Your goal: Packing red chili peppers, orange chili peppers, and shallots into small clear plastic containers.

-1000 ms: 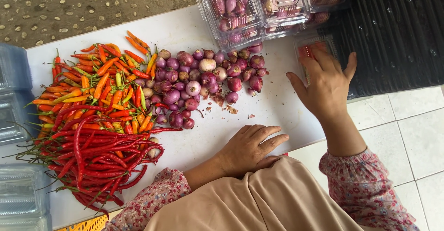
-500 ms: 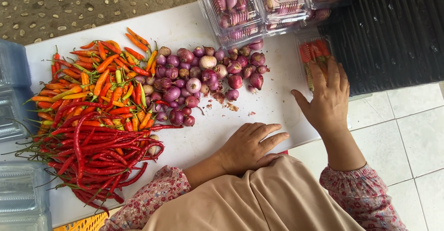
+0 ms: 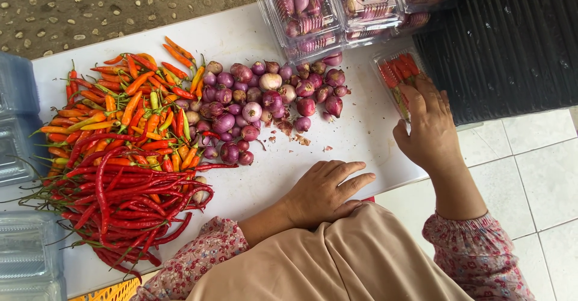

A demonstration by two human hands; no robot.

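White board [image 3: 253,30] bears chillies [image 3: 114,156] left of the shallots [image 3: 259,105]. Right of the shallots, the right hand [image 3: 428,129] presses a chilli pack [image 3: 397,75], fingers together; below them, the left hand [image 3: 322,192] rests flat, fingers loosely spread, steadying.

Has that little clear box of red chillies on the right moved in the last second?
Yes. The small clear box of chillies sat under the right hand near the white board's edge; now it lies farther out, closer to the black mat.
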